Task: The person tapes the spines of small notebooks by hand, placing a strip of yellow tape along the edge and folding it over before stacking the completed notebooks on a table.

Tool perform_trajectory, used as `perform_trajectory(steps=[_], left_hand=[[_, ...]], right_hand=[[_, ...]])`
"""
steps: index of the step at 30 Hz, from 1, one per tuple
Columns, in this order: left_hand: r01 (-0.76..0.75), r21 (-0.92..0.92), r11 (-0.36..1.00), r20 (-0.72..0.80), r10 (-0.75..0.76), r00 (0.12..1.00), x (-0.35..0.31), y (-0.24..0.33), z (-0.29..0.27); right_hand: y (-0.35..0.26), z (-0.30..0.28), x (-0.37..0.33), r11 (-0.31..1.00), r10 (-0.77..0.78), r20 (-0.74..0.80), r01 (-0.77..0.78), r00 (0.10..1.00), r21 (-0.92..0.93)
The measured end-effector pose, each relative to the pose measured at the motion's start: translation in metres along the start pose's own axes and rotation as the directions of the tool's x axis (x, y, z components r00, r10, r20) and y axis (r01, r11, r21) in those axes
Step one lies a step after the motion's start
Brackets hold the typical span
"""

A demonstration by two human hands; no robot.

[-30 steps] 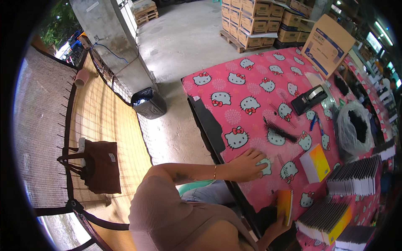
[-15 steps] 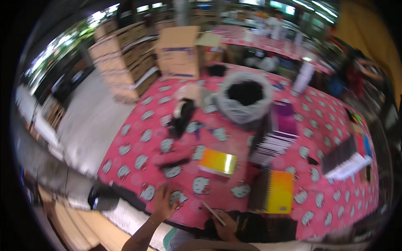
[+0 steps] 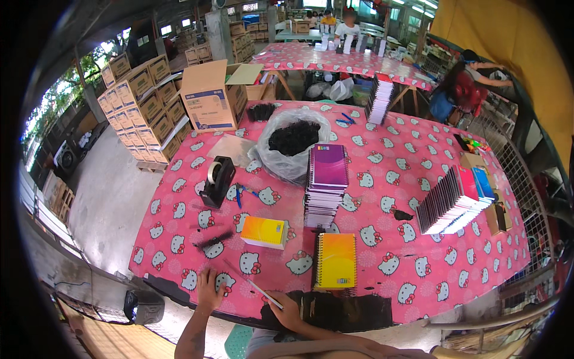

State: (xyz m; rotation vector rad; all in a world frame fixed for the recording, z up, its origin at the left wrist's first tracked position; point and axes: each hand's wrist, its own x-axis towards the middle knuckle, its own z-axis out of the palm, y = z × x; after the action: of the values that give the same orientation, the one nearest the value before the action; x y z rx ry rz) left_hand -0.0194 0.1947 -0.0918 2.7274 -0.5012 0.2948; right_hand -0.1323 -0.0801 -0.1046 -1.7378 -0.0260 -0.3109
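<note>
My left hand (image 3: 210, 291) rests at the near edge of the pink patterned tablecloth, fingers apart, with nothing in it. In my right hand (image 3: 287, 310) is a thin, pale, stick-like thing (image 3: 265, 295), pointing up and left; its kind is unclear. A faint dark thin line runs beyond its tip. Ahead of my hands lie a black spiral coil (image 3: 215, 239) and a stack of small yellow-orange pads (image 3: 263, 231). To the right, a yellow spiral notebook (image 3: 336, 260) lies on a stack.
A tape dispenser (image 3: 217, 181), blue-handled pliers (image 3: 240, 194) and a plastic bag of black coils (image 3: 293, 143) stand farther back. Purple notebooks (image 3: 329, 165) are piled mid-table; another notebook row (image 3: 448, 200) leans at right. Cartons (image 3: 209, 99) stand behind. People work beyond.
The view has swung, so the table things appear shifted left. My right hand still holds the pale thing; my left hand stays open by the table's near edge.
</note>
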Motion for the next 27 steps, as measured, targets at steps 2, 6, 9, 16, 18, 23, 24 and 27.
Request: perform_trajectory(steps=[2,6,9,16,18,23,24,27], left_hand=[[0.020,0.000,1.000,0.011,-0.020,1.000,-0.004,0.002,-0.003],[-0.024,-0.033,0.999,0.012,0.024,1.000,0.019,0.013,0.004],[-0.048,-0.032,0.998,0.022,0.049,0.999,0.019,0.007,0.009],[-0.170,0.015,0.985,-0.076,0.171,0.982,0.023,0.023,0.031],[-0.188,0.025,0.982,-0.069,0.189,0.980,0.031,0.042,0.031],[-0.195,0.024,0.981,-0.047,0.196,0.980,0.040,0.060,0.038],[-0.193,0.022,0.981,-0.040,0.194,0.980,0.043,0.061,0.039],[-0.195,0.023,0.980,-0.025,0.196,0.980,0.049,0.062,0.039]], right_hand=[[-0.004,0.000,-0.002,0.999,0.022,0.026,-0.023,0.999,0.034],[-0.005,-0.010,0.003,0.999,-0.020,-0.013,0.019,1.000,-0.039],[0.006,-0.005,0.000,0.999,-0.027,-0.045,0.026,0.999,-0.027],[0.018,-0.003,0.005,0.979,0.040,0.157,-0.070,0.987,0.194],[0.036,0.004,0.010,0.957,-0.193,0.041,0.179,0.980,0.230],[0.040,0.009,0.018,0.979,-0.099,0.142,0.071,0.985,0.189],[0.042,0.007,0.018,0.983,-0.081,0.162,0.052,0.983,0.176],[0.048,0.000,0.018,0.992,-0.045,0.221,0.017,0.974,0.126]])
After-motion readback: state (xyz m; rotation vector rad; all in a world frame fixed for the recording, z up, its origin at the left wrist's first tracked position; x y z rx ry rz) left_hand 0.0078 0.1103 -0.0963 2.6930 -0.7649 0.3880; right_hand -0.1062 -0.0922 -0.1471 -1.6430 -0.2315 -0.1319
